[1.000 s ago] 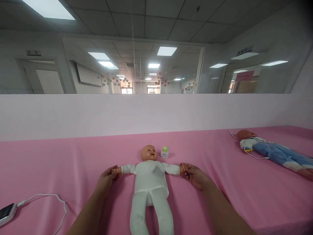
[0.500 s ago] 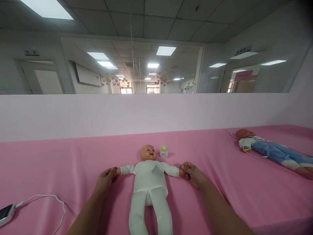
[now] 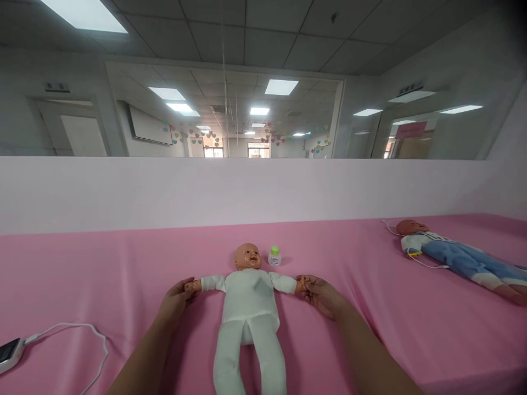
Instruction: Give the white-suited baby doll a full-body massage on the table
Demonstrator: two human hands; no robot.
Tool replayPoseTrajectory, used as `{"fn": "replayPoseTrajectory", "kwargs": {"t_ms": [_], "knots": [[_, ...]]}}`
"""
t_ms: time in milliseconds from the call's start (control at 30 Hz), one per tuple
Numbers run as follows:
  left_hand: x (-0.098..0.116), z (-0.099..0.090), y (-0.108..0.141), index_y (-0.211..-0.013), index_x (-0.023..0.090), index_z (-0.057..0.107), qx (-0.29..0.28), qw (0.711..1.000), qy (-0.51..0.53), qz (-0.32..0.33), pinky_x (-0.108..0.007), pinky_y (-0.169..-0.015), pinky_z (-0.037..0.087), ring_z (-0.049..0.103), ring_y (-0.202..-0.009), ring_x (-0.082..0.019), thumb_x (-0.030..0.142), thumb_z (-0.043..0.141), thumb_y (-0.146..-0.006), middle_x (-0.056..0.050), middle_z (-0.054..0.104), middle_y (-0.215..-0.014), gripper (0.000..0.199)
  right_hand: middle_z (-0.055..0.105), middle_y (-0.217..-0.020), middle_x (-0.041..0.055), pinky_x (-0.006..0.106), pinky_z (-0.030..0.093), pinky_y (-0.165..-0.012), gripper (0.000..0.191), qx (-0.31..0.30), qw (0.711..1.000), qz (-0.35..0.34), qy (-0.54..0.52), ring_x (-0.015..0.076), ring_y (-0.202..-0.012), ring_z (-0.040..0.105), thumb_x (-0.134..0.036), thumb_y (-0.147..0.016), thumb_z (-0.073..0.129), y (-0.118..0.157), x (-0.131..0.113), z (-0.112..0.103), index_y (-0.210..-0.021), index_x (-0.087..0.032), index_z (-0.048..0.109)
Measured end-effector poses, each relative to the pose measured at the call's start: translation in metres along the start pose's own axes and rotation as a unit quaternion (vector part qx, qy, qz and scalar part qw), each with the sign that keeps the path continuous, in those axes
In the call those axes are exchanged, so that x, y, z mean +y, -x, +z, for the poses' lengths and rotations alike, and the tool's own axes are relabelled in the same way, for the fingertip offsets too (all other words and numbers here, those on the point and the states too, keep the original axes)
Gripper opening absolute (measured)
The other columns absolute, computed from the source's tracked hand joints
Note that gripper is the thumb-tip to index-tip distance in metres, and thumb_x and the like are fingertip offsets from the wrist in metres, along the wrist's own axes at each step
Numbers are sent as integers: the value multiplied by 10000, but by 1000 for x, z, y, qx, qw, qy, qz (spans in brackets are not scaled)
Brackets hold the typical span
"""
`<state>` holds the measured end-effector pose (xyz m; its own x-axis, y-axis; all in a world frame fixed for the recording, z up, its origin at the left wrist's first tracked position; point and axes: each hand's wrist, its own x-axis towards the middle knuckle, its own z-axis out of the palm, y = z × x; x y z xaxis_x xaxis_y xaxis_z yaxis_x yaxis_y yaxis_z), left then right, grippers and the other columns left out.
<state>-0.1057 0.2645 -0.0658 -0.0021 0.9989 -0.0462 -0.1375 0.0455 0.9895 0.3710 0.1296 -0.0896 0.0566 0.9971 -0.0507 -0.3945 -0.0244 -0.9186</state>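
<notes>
A baby doll [image 3: 250, 296] with a white cloth body lies on its back in the middle, head away from me and arms stretched out sideways. My left hand [image 3: 178, 297] is closed on the doll's hand at the left, thumb on top. On the other side my right hand [image 3: 321, 294] pinches the doll's other hand between thumb and fingers. Just right of the doll's head stands a small clear bottle [image 3: 274, 257] with a green cap, touched by neither hand.
A pink sheet [image 3: 135, 263] covers the table. At the far right lies another doll [image 3: 457, 255] in blue and white clothes, with a thin tube by it. A white device [image 3: 11, 354] with a cable [image 3: 99, 332] is at the left edge. A mirror-like window [image 3: 222, 115] fills the wall behind.
My right hand has shifted slightly left with the doll's hand, and my left hand slightly left too. The view has moved a little. Both hands keep hold of the doll.
</notes>
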Motion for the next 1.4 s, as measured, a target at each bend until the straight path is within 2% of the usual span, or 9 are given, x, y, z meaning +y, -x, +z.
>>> {"fn": "replayPoseTrajectory", "kwargs": {"t_ms": [100, 267, 433, 567, 733, 867, 1033, 1233, 1400], "knots": [[1, 1, 2, -1213, 142, 627, 0, 1000, -6, 9, -304, -711, 579, 689, -717, -177, 281, 869, -684, -58, 744, -846, 598, 719, -1005, 67, 342, 526, -787, 406, -14, 1000, 6, 6, 188, -829, 623, -364, -687, 938, 5, -3, 5, -1033, -226, 777], [2, 2, 6, -981, 156, 668, -22, 998, -40, 36, -283, -620, 516, 616, -628, -158, 466, 869, -685, -15, 684, -712, 473, 643, -794, -5, 265, 421, -612, 382, 6, 999, -21, 39, 122, -658, 515, -325, -609, 969, 2, 0, 8, -873, -213, 716], [0, 2, 5, -818, 179, 637, -20, 995, -83, 52, -282, -597, 494, 586, -600, -158, 595, 757, -784, -10, 651, -663, 434, 533, -636, -50, 261, 334, -560, 443, 70, 990, -68, 103, 107, -572, 429, -512, -673, 895, -7, 8, 4, -734, -209, 578], [0, 5, 5, -812, 186, 634, -2, 996, -78, 46, -302, -619, 534, 623, -624, -178, 546, 726, -803, -18, 663, -682, 372, 524, -586, -45, 272, 284, -513, 452, 167, 964, -91, 186, 122, -524, 408, -645, -752, 748, -13, 11, 2, -781, -210, 627], [3, 7, 5, -982, 167, 668, 26, 998, -49, 19, -349, -686, 591, 686, -651, -199, 351, 718, -763, -53, 717, -766, 290, 553, -574, -37, 277, 288, -499, 351, 210, 958, -104, 163, 128, -489, 414, -563, -759, 721, -16, 13, -2, -832, -225, 661], [1, 4, 3, -1089, 155, 648, 12, 1000, -19, 13, -342, -704, 596, 694, -667, -184, 284, 777, -701, -56, 726, -815, 428, 592, -623, -36, 274, 337, -505, 346, 209, 966, -68, 138, 133, -503, 463, -466, -732, 751, -16, 12, -9, -983, -237, 686], [2, 4, 4, -1163, 161, 639, 14, 1000, 11, 24, -293, -697, 580, 678, -700, -153, 235, 913, -603, -34, 721, -860, 627, 687, -823, 31, 316, 493, -636, 421, 162, 985, -65, 3, 164, -669, 582, -425, -703, 876, -12, 2, -12, -1036, -221, 718], [-2, 25, 7, -869, 174, 665, -25, 993, 118, 8, -282, -760, 590, 689, -802, -166, 279, 941, -599, -38, 695, -861, 401, 698, -915, 28, 317, 556, -748, 379, 94, 993, -63, -35, 169, -773, 617, -479, -750, 893, -3, -4, 12, -1006, -242, 744], [-9, 37, 8, -941, 173, 669, -22, 997, 69, -17, -319, -774, 593, 707, -825, -194, 380, 932, -666, -62, 719, -899, 433, 698, -855, 43, 316, 556, -680, 407, 111, 993, -30, -2, 166, -717, 619, -472, -726, 911, -8, 7, 25, -978, -204, 735]]}}
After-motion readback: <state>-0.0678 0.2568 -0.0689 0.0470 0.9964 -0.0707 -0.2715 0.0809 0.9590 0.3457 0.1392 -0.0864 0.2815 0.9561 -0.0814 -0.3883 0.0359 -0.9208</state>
